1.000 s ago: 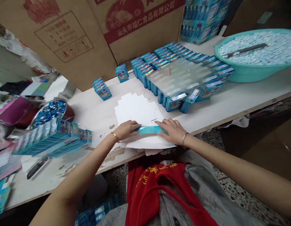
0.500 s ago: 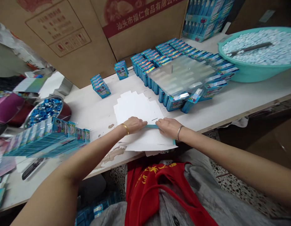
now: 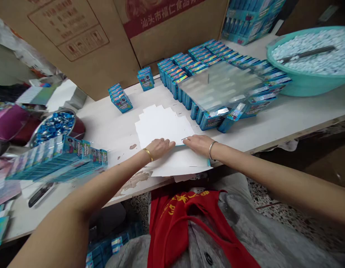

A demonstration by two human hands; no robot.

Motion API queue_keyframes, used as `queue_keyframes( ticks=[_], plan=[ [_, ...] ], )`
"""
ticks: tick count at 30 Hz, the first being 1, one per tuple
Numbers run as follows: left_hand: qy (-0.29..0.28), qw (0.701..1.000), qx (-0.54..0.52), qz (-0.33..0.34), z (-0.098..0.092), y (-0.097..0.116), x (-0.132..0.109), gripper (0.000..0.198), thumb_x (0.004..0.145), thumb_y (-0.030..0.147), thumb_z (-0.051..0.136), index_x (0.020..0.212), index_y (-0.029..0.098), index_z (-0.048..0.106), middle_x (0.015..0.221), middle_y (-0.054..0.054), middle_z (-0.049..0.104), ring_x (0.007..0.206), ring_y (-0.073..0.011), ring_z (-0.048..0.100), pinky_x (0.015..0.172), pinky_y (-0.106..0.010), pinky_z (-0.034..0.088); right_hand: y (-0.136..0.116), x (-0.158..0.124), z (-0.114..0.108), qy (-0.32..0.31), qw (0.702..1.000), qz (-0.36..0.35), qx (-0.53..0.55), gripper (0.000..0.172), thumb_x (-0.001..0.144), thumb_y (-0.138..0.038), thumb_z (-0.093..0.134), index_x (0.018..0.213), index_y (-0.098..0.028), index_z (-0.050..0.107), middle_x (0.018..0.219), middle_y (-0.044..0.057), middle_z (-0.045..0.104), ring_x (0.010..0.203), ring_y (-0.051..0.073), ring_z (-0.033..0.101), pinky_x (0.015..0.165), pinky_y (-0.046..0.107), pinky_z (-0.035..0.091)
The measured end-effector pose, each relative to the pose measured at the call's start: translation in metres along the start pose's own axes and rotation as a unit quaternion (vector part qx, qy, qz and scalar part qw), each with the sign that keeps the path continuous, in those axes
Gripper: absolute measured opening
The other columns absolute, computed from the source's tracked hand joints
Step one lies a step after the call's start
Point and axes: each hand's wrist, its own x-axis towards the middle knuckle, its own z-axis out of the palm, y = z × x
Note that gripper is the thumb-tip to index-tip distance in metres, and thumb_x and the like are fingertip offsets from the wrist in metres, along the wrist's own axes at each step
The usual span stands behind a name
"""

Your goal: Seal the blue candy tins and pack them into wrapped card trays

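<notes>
A flat white cardboard box blank (image 3: 180,162) with traces of blue along its edges lies at the table's front edge. My left hand (image 3: 160,149) rests on its far edge, fingers curled and closed at the fold. My right hand (image 3: 199,145) pinches the same edge a short way to the right, so a thin blue strip shows between the two hands. Beyond them, a stepped stack of white card blanks (image 3: 163,125) fans out over the table. My fingertips partly hide the folded edge.
Rows of blue candy boxes (image 3: 172,74) stand behind, partly under a clear plastic tray (image 3: 219,85). A turquoise basin (image 3: 309,82) of pale candies is at right. At left are wrapped blue boxes (image 3: 44,160), a metal bowl (image 3: 77,126) and a black-handled cutter (image 3: 40,195).
The blue strip between my hands has become thinner as the edge is pressed flatter. My hands stay close together on the blank, and the camera view has shifted slightly.
</notes>
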Motion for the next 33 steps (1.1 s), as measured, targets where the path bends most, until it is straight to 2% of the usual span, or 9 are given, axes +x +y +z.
queue_keyframes(
  ticks=[6, 8, 10, 15, 18, 22, 27, 29, 33],
  plan=[
    [0.155, 0.979, -0.129, 0.031, -0.01, 0.011, -0.057, 0.061, 0.089, 0.05, 0.049, 0.138, 0.017, 0.034, 0.131, -0.016, 0.049, 0.117, -0.028, 0.047, 0.096, -0.042, 0.039, 0.003, 0.005, -0.004, 0.01, 1.0, -0.003, -0.026, 0.036, 0.09, -0.005, 0.034, 0.116, -0.016, 0.055, 0.11, 0.015, 0.062, 0.1, 0.026, 0.057, 0.067, 0.032, 0.041],
    [0.154, 0.968, -0.185, 0.074, -0.009, 0.022, -0.076, 0.068, 0.084, 0.059, 0.051, 0.136, 0.018, 0.037, 0.127, -0.015, 0.053, 0.113, -0.027, 0.051, 0.093, -0.04, 0.04, 0.003, 0.013, -0.004, 0.025, 0.999, -0.006, -0.029, 0.037, 0.089, -0.004, 0.033, 0.117, -0.016, 0.054, 0.111, 0.015, 0.062, 0.1, 0.026, 0.057, 0.069, 0.033, 0.041],
    [0.128, 0.962, -0.223, 0.089, -0.005, 0.033, -0.085, 0.045, 0.091, 0.048, 0.045, 0.125, 0.018, 0.049, 0.112, -0.011, 0.061, 0.099, -0.0222, 0.057, 0.084, -0.034, 0.043, 0.006, 0.023, -0.005, 0.026, 0.999, -0.011, -0.021, 0.039, 0.089, -0.004, 0.032, 0.118, -0.016, 0.054, 0.111, 0.016, 0.062, 0.101, 0.025, 0.057, 0.071, 0.033, 0.041],
    [0.09, 0.933, -0.348, -0.016, 0.005, 0.034, -0.07, 0.017, 0.093, 0.028, 0.043, 0.102, 0.02, 0.055, 0.078, 0.0, 0.063, 0.069, -0.0134, 0.055, 0.066, -0.025, 0.039, 0.022, 0.028, -0.013, -0.013, 0.998, -0.03, 0.059, 0.047, 0.086, -0.017, 0.046, 0.133, -0.02, 0.045, 0.119, 0.013, 0.059, 0.103, 0.026, 0.057, 0.076, 0.033, 0.042],
    [0.073, 0.896, -0.437, -0.017, 0.007, 0.022, -0.054, 0.015, 0.087, 0.029, 0.052, 0.098, 0.019, 0.051, 0.067, 0.004, 0.055, 0.062, -0.0111, 0.047, 0.062, -0.023, 0.036, 0.02, 0.006, -0.011, 0.106, 0.992, -0.024, 0.07, 0.063, 0.08, -0.018, 0.055, 0.14, -0.018, 0.036, 0.126, 0.016, 0.054, 0.112, 0.029, 0.051, 0.086, 0.037, 0.042],
    [0.058, 0.863, -0.502, 0.017, 0.011, 0.013, -0.038, 0.011, 0.083, 0.028, 0.055, 0.083, 0.018, 0.051, 0.07, 0.003, 0.053, 0.064, -0.01, 0.045, 0.062, -0.023, 0.036, 0.018, -0.019, 0.012, 0.225, 0.963, -0.014, 0.147, 0.054, 0.082, -0.009, 0.045, 0.136, -0.016, 0.045, 0.13, 0.017, 0.052, 0.117, 0.028, 0.048, 0.095, 0.044, 0.039],
    [0.003, 0.808, -0.589, 0.025, 0.019, 0.008, -0.027, 0.011, 0.079, 0.025, 0.058, 0.079, 0.017, 0.051, 0.07, 0.003, 0.054, 0.064, -0.0089, 0.045, 0.061, -0.023, 0.036, 0.046, -0.022, 0.022, 0.132, 0.861, -0.046, 0.489, 0.051, 0.084, -0.038, 0.053, 0.132, -0.021, 0.05, 0.114, 0.009, 0.064, 0.101, 0.021, 0.059, 0.089, 0.04, 0.048],
    [0.004, 0.778, -0.628, 0.015, 0.021, 0.01, -0.026, 0.013, 0.078, 0.025, 0.06, 0.078, 0.016, 0.051, 0.069, 0.003, 0.053, 0.062, -0.0082, 0.045, 0.06, -0.022, 0.035, 0.046, -0.029, 0.012, 0.181, 0.837, -0.043, 0.515, 0.053, 0.085, -0.048, 0.052, 0.131, -0.022, 0.051, 0.118, 0.01, 0.062, 0.108, 0.023, 0.057, 0.092, 0.042, 0.046],
    [0.026, 0.728, -0.685, -0.012, 0.022, 0.017, -0.024, 0.019, 0.076, 0.029, 0.063, 0.077, 0.017, 0.049, 0.066, 0.005, 0.05, 0.058, -0.0069, 0.043, 0.056, -0.021, 0.034, 0.005, -0.056, 0.005, 0.281, 0.916, -0.052, 0.282, 0.055, 0.078, -0.051, 0.064, 0.123, -0.02, 0.057, 0.121, 0.013, 0.059, 0.114, 0.03, 0.05, 0.096, 0.048, 0.041]
  ],
)
